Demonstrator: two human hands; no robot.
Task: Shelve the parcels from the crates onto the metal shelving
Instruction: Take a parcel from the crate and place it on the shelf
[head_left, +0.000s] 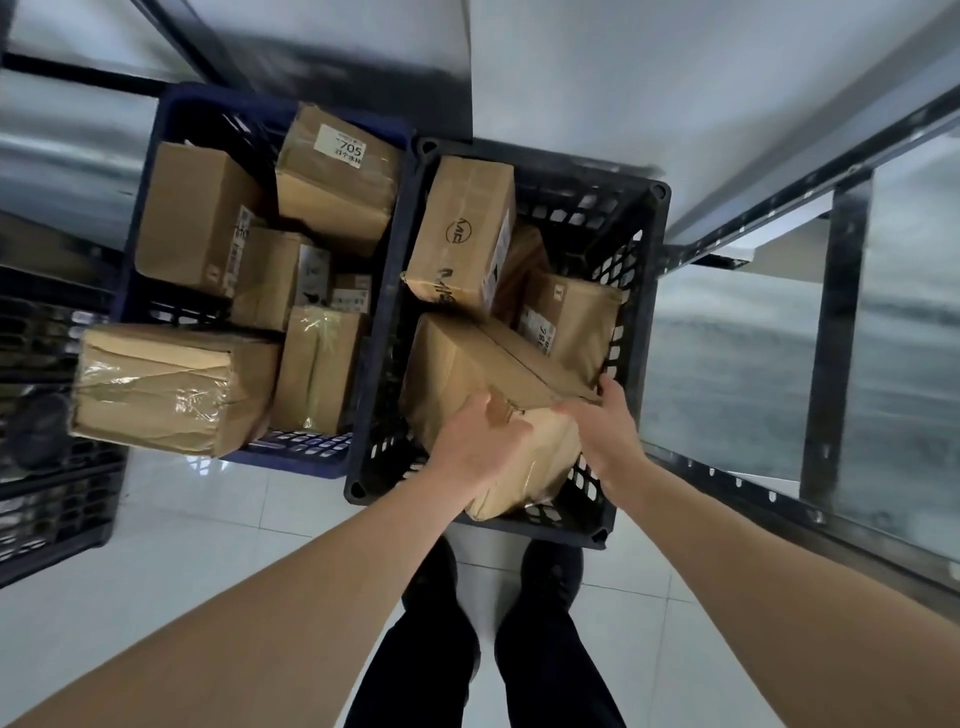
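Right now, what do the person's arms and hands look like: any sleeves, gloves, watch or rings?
Both forearms are bare as far as the view reaches; no sleeves show. The left hand and right hand wear no gloves, and no watch, band or ring is visible. Below them, dark trousers and dark shoes show.

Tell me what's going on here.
A person stands over two dark crates packed with cardboard parcels. Both hands are on one large parcel in the right crate: the left hand lies on its near top, the right hand takes its right edge. The parcel is still inside the crate. The left crate is full too. Metal shelving stands on the right.
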